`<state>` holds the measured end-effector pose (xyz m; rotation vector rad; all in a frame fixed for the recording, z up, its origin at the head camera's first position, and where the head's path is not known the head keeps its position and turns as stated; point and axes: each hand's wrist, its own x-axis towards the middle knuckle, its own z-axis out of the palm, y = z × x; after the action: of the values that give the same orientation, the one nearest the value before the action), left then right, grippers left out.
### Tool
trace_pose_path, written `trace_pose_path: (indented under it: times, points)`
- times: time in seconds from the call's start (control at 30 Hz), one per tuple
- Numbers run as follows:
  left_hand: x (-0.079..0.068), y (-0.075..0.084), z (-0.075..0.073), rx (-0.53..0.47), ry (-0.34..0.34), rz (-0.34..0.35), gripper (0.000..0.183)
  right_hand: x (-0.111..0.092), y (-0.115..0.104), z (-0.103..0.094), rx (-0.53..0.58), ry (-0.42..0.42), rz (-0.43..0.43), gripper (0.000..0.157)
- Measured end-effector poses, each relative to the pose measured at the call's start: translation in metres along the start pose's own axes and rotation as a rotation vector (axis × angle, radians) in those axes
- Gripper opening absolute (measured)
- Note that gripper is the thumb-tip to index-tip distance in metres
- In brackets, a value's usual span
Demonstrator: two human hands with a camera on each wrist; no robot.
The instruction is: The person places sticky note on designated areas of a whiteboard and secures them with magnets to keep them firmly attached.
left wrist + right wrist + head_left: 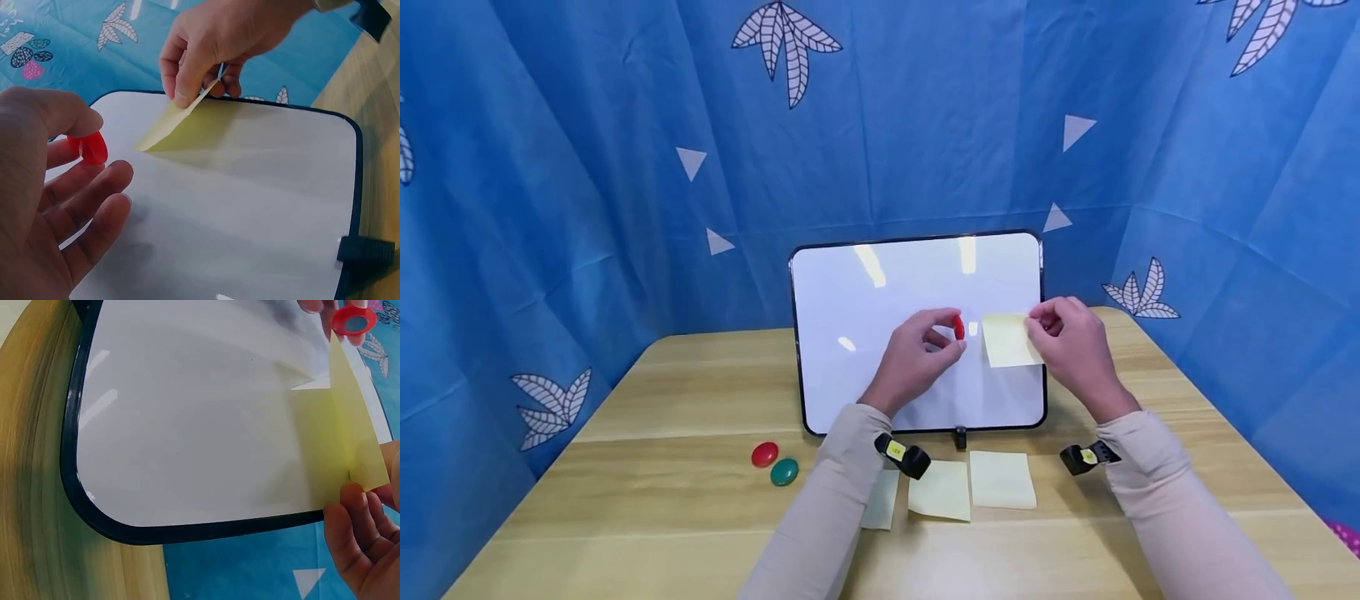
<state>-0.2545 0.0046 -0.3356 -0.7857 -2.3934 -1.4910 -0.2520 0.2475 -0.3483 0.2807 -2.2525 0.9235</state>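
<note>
My left hand (913,362) pinches a round red magnet (958,326) on edge between thumb and forefinger, its other fingers loosely bent. In the right wrist view the grey disc (356,324) on the magnet's back shows. A pale yellow sticky note (1007,342) is pinched at its right edge by my right hand (1078,354). The note stands in front of the right part of a black-framed whiteboard (850,308), tilted away from its surface in both wrist views. The magnet is just left of the note, apart from the board in the head view.
Another red magnet (764,454) and a green one (785,472) lie on the wooden table (700,400), left of the board. Pale sticky notes (1002,480) lie in a row before it, one partly behind my left sleeve. A black clip foot (960,437) sits at the board's lower edge.
</note>
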Motion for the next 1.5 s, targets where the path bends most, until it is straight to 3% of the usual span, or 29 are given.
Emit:
trace_pose_path:
  times: [0.3, 0.63, 0.87, 1.0, 1.23, 1.5]
  points:
    - [0.008, 0.008, 0.009, -0.011, 0.003, 0.022, 0.048, 0.002, -0.003, -0.001, -0.015, 0.058, 0.038, 0.013]
    - [0.017, 0.018, 0.014, -0.023, -0.026, 0.026, 0.048, 0.005, -0.004, -0.007, -0.042, 0.018, 0.05, 0.016]
    - [0.022, 0.022, 0.022, -0.004, -0.036, 0.074, 0.048, 0.004, -0.002, -0.007, -0.04, 0.013, 0.038, 0.016]
    - [0.024, 0.021, 0.03, 0.115, -0.007, 0.119, 0.047, 0.004, -0.002, -0.006, -0.03, 0.008, 0.043, 0.016]
    - [0.026, 0.022, 0.043, 0.401, 0.115, 0.185, 0.047, 0.005, -0.006, -0.01, 0.032, -0.015, 0.096, 0.02]
    - [0.027, 0.021, 0.05, 0.549, 0.165, 0.253, 0.048, 0.003, -0.005, -0.008, 0.034, -0.039, 0.119, 0.019]
